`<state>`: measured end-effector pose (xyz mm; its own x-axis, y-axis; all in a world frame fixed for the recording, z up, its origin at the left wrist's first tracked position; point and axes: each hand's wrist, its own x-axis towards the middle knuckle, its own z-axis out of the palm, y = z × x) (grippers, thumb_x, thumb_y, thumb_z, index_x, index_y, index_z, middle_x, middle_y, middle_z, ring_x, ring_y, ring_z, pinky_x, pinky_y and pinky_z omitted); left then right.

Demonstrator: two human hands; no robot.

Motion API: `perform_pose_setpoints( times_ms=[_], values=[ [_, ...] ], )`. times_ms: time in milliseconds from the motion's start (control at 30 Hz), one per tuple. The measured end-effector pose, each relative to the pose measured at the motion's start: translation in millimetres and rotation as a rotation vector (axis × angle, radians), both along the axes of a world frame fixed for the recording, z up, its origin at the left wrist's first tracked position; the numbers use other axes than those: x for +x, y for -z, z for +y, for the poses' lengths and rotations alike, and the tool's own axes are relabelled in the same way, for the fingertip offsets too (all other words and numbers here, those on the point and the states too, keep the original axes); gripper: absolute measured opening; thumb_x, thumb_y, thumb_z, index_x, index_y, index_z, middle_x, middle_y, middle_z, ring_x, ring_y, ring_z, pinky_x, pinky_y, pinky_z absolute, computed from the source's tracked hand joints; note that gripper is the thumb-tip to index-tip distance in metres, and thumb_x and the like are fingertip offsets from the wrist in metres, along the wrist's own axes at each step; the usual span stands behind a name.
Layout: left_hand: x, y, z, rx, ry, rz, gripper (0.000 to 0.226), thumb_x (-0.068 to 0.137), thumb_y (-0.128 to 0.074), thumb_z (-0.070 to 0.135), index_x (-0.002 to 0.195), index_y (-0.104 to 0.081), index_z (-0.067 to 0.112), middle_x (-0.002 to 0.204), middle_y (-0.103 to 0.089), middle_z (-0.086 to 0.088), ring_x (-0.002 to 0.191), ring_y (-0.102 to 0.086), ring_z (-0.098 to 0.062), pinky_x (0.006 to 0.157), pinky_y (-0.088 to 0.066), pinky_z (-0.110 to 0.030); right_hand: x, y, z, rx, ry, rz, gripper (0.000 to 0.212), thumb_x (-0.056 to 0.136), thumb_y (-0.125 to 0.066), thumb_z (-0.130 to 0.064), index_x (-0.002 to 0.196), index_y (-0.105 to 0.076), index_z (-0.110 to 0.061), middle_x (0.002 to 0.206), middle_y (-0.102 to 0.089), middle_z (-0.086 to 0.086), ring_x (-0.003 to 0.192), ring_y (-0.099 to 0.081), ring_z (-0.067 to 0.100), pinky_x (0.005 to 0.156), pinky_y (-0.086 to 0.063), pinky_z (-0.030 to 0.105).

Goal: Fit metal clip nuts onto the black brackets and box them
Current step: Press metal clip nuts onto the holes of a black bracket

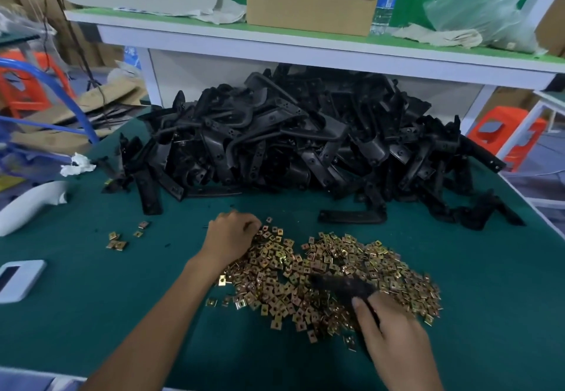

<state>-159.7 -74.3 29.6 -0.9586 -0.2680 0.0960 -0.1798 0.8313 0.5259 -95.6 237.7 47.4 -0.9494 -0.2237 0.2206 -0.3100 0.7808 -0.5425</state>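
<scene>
While my left hand (232, 234) works the 10 o'clock edge of the clip nuts (336, 274), the step in hand, as I judge it, is picking one nut for the bracket I hold.

Item 1, left hand: fingers curled down into the nuts, tips hidden; I cannot tell whether a nut is pinched.

Item 2, right hand (394, 335): at 5 o'clock, thumb and fingers gripping one black bracket (342, 288), which is blurred. Its free end points toward 10 o'clock, over the middle of the nuts.

Item 3, clip nuts: a loose brass-coloured spread on the green bench (91, 314), between my two hands. A few strays (117, 242) lie apart at 9 o'clock.

Item 4, bracket heap (305, 140): at 12 o'clock under the shelf (275, 45), well beyond both hands.

Item 5, cardboard box (308, 5): on the shelf at 12 o'clock; I cannot tell whether it is the packing box.

Method note: lift a single nut, not a cluster. Turn its open mouth toward the bracket's edge and bring the bracket's free end across to meet it. Slide the nut on squarely until, I expect, its hole sits over the bracket's hole.
</scene>
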Motion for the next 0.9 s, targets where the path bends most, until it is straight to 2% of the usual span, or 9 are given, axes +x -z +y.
perform_pose_setpoints(
  times_ms=[67, 167, 267, 333, 400, 533, 667, 733, 900],
  values=[
    [1, 2, 1, 0.012, 0.006, 0.032, 0.02, 0.101, -0.058, 0.033, 0.101, -0.078, 0.028, 0.1, -0.073, 0.006, 0.098, -0.065, -0.018, 0.097, -0.05, -0.045, -3, 2, -2, 0.067, -0.006, 0.099, 0.011, 0.094, -0.07, -0.015, 0.102, -0.076, -0.019, 0.08, -0.066, -0.011, 0.068, -0.061, 0.011, 0.054, -0.05, 0.033],
    [3, 3, 1, 0.035, 0.06, 0.062, 0.014, 0.095, -0.066, 0.037, 0.096, -0.079, 0.03, 0.095, -0.07, 0.009, 0.093, -0.062, -0.013, 0.092, -0.052, -0.043, -13, 1, -5, 0.077, -0.037, 0.156, 0.027, 0.091, -0.072, -0.01, 0.116, -0.075, -0.02, 0.094, -0.074, -0.008, 0.078, -0.068, 0.008, 0.06, -0.058, 0.031],
    [1, 0, 3, 0.06, 0.062, 0.036, 0.012, 0.095, -0.066, 0.028, 0.092, -0.078, 0.025, 0.093, -0.07, 0.007, 0.095, -0.062, -0.017, 0.093, -0.052, -0.044, -23, 6, -7, 0.11, -0.063, 0.179, 0.012, 0.092, -0.071, -0.01, 0.1, -0.072, -0.018, 0.074, -0.063, -0.011, 0.057, -0.058, 0.004, 0.044, -0.04, 0.016],
    [-2, -2, 4, 0.082, 0.057, 0.01, 0.012, 0.096, -0.064, 0.023, 0.091, -0.075, 0.021, 0.093, -0.071, 0.008, 0.096, -0.064, -0.018, 0.094, -0.052, -0.044, -28, 15, -6, 0.098, -0.018, 0.214, 0.011, 0.094, -0.067, -0.017, 0.104, -0.072, -0.015, 0.08, -0.07, -0.004, 0.061, -0.066, 0.013, 0.045, -0.048, 0.027],
    [-3, -3, 4, 0.092, 0.048, -0.005, 0.013, 0.099, -0.06, 0.022, 0.093, -0.071, 0.02, 0.093, -0.071, 0.008, 0.095, -0.066, -0.019, 0.093, -0.052, -0.043, -30, 23, -4, 0.056, 0.02, 0.263, 0.028, 0.099, -0.059, -0.031, 0.113, -0.071, -0.01, 0.094, -0.075, 0.003, 0.072, -0.072, 0.02, 0.051, -0.055, 0.035],
    [-4, -3, 1, 0.067, 0.007, 0.044, 0.015, 0.102, -0.055, 0.024, 0.099, -0.069, 0.019, 0.095, -0.072, 0.005, 0.092, -0.067, -0.021, 0.091, -0.052, -0.045, -31, 28, -1, 0.1, 0.007, 0.294, 0.061, 0.091, -0.051, -0.063, 0.116, -0.068, -0.01, 0.096, -0.072, 0.001, 0.072, -0.071, 0.018, 0.05, -0.055, 0.032],
    [-10, -11, 15, -0.036, 0.04, -0.04, 0.013, 0.095, -0.067, 0.036, 0.1, -0.076, 0.027, 0.108, -0.075, 0.01, 0.105, -0.066, -0.018, 0.098, -0.051, -0.044, -31, 33, 0, 0.149, -0.016, 0.314, 0.056, 0.085, -0.075, -0.055, 0.114, -0.067, -0.008, 0.09, -0.072, 0.002, 0.066, -0.07, 0.018, 0.049, -0.053, 0.026],
    [-16, -15, 19, 0.003, 0.055, -0.094, 0.008, 0.095, -0.068, 0.027, 0.096, -0.076, 0.027, 0.115, -0.074, 0.011, 0.111, -0.065, -0.017, 0.099, -0.052, -0.043, -32, 33, 1, 0.137, -0.011, 0.327, 0.056, 0.079, -0.076, -0.05, 0.113, -0.069, -0.006, 0.089, -0.072, 0.003, 0.065, -0.07, 0.019, 0.048, -0.053, 0.027],
    [-22, -22, 22, -0.009, 0.051, -0.208, 0.022, 0.102, -0.053, 0.017, 0.088, -0.067, 0.027, 0.111, -0.072, -0.003, 0.11, -0.063, -0.026, 0.099, -0.051, -0.045, -33, 33, 2, 0.13, -0.063, 0.347, 0.054, 0.08, -0.074, -0.047, 0.112, -0.069, -0.003, 0.09, -0.072, 0.004, 0.066, -0.07, 0.02, 0.047, -0.055, 0.031]
  ],
)
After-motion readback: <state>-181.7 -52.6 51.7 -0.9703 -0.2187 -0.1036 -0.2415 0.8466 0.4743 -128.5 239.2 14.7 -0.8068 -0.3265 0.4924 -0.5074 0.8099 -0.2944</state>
